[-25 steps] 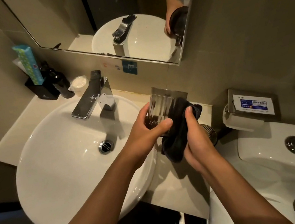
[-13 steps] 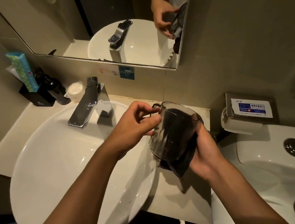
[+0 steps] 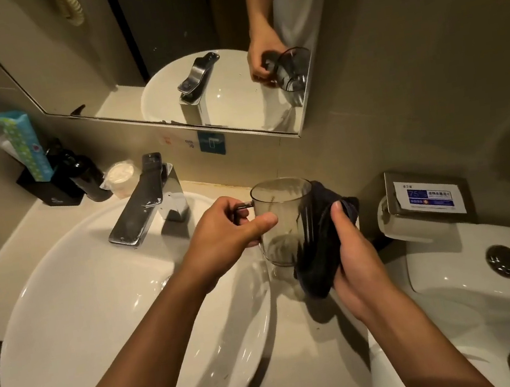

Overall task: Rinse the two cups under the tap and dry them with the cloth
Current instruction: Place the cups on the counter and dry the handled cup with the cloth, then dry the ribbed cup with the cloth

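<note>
A clear smoky cup (image 3: 277,213) with a handle stands upright just above the counter, right of the basin. My left hand (image 3: 229,229) grips its handle, thumb against the cup's side. My right hand (image 3: 351,245) holds a dark cloth (image 3: 315,250) pressed against the cup's right side. The chrome tap (image 3: 143,202) stands at the back of the white basin (image 3: 84,315), with no water running. A second cup is hidden or out of sight.
A black holder with a green packet (image 3: 24,143), a dark bottle (image 3: 84,174) and a wrapped soap (image 3: 120,176) stand at the back left. A toilet-paper holder (image 3: 425,199) and the toilet cistern (image 3: 488,275) are on the right. The mirror (image 3: 162,58) hangs above.
The cup went from tilted with the cloth inside it to upright. My left hand now holds the handle, and the cloth has come out to the cup's right side.
</note>
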